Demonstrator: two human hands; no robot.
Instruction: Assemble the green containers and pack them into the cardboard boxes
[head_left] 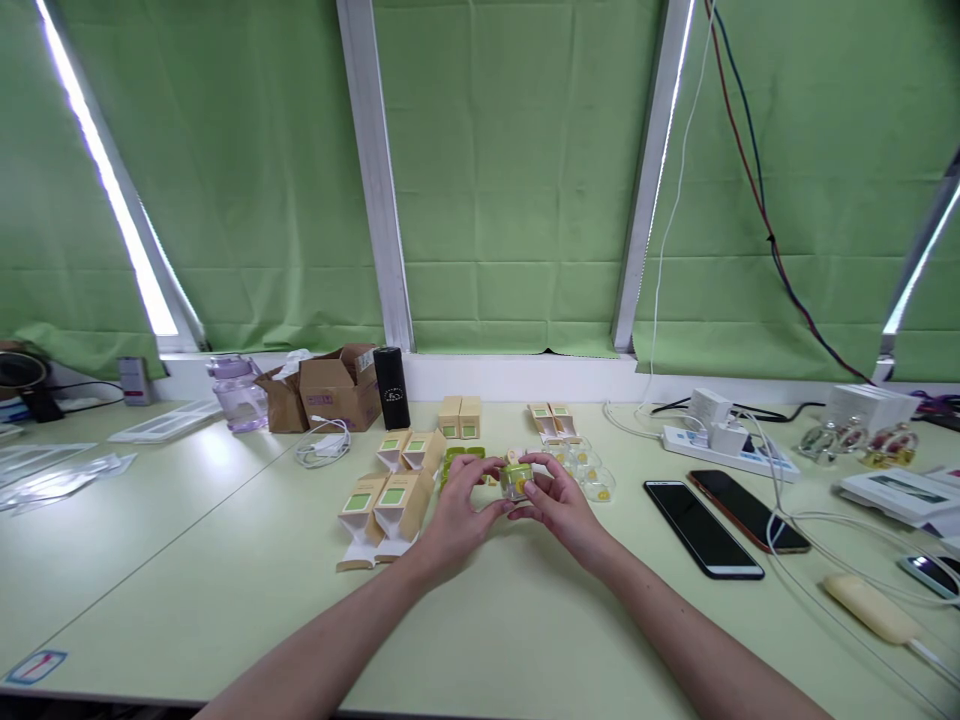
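Observation:
A small clear jar [516, 482] with a green top and a yellow spot on its side is held up over the table between my two hands. My left hand [466, 505] curls at its left, index finger and thumb at the jar. From the right, my right hand [561, 502] grips it with thumb and fingers. Green pieces [454, 460] lie partly hidden behind my left hand. Behind my right hand are clear round containers with yellow spots [592, 472]. Open beige boxes with green labels [401, 500] lie left of my left hand.
Two closed beige boxes [459, 418] and more open ones [553, 422] are farther back. Phones [701, 528], a power strip [739, 458] and loose white cables are at right. At the back left stand a cardboard box [337, 390], a black cylinder [391, 388] and a purple bottle [238, 395].

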